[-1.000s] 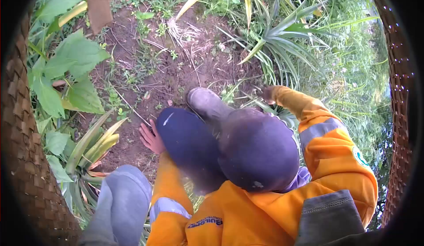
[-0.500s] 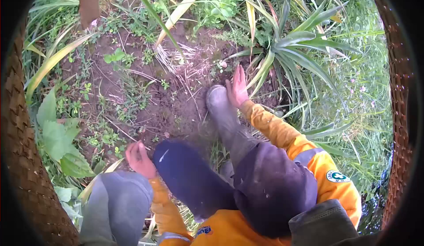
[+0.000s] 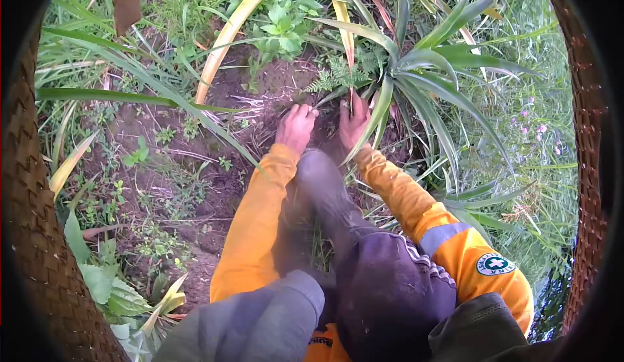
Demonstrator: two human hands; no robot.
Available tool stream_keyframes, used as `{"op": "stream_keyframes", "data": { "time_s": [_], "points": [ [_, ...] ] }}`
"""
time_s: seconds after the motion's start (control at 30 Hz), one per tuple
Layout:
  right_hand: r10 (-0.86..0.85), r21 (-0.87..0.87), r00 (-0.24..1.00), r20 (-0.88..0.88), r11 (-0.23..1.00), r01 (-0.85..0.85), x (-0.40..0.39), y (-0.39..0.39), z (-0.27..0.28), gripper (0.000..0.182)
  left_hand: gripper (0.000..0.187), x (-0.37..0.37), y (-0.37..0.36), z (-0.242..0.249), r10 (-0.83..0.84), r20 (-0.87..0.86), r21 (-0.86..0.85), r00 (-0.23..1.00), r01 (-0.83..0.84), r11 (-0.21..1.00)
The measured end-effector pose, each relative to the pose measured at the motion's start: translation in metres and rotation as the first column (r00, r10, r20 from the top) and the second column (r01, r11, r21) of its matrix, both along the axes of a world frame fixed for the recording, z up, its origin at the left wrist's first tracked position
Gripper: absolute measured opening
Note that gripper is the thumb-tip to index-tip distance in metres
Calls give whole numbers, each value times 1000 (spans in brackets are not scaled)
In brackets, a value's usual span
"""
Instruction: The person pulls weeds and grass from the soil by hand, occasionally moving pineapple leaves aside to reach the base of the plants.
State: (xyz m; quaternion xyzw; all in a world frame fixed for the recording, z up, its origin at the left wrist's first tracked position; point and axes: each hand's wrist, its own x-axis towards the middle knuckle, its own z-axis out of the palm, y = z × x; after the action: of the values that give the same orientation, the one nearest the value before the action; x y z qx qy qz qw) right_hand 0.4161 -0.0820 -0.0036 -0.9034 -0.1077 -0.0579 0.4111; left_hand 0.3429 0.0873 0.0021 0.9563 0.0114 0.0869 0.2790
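Both my arms in orange sleeves reach forward over my raised knee and grey rubber boot. My left hand rests on the dark soil with its fingers curled down; whether it grips anything is hidden. Just to its right, my right hand lies with fingers apart at the base of a spiky long-leaved plant, touching its lower leaves. The two hands are a few centimetres apart.
A long yellowish leaf slants across the soil at upper left, and small weeds grow beyond the hands. Tall grass with pink flowers fills the right side. A woven hat brim rings the view.
My left hand swung from beside my left knee forward to the soil next to my right hand. My right hand stayed at the plant's base. The view tilted forward towards the plant.
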Motion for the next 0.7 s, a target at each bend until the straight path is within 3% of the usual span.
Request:
{"op": "stream_keyframes", "data": {
  "time_s": [0.03,0.13,0.17,0.2,0.23,0.3,0.4,0.57,0.67,0.7],
  "points": [
    [-38,-104,981,188,993,59,8,3,-3,50,23,-1,0,-6,16,46,-75,999,-13,997],
    [-151,-84,970,192,982,170,41,10,-7,51,14,-10,4,11,136,81,-285,987,-107,952],
    [-115,-204,989,98,970,133,54,8,-10,53,14,-18,3,23,161,60,-316,985,-134,939],
    [-52,139,999,14,989,50,74,6,-49,50,14,-28,0,38,188,37,-348,982,-163,923],
    [26,472,999,-42,882,-3,94,3,-86,48,14,-42,-3,59,201,-67,-348,977,-211,913],
    [73,298,997,-24,953,-63,98,-1,-64,33,16,-71,-5,82,263,-109,-449,959,-283,848],
    [120,172,992,-37,979,-112,98,0,-34,32,17,-125,-2,90,379,-215,-439,900,-435,786],
    [86,297,988,-131,954,-43,88,-20,-65,35,20,-151,20,91,517,-341,-594,785,-606,528],
    [63,290,982,-181,957,-8,86,-32,-95,31,20,-142,31,101,542,-375,-614,752,-640,462],
    [102,340,976,-191,940,-32,80,-35,-91,31,20,-143,34,101,548,-364,-590,753,-642,490]
  ]
}}
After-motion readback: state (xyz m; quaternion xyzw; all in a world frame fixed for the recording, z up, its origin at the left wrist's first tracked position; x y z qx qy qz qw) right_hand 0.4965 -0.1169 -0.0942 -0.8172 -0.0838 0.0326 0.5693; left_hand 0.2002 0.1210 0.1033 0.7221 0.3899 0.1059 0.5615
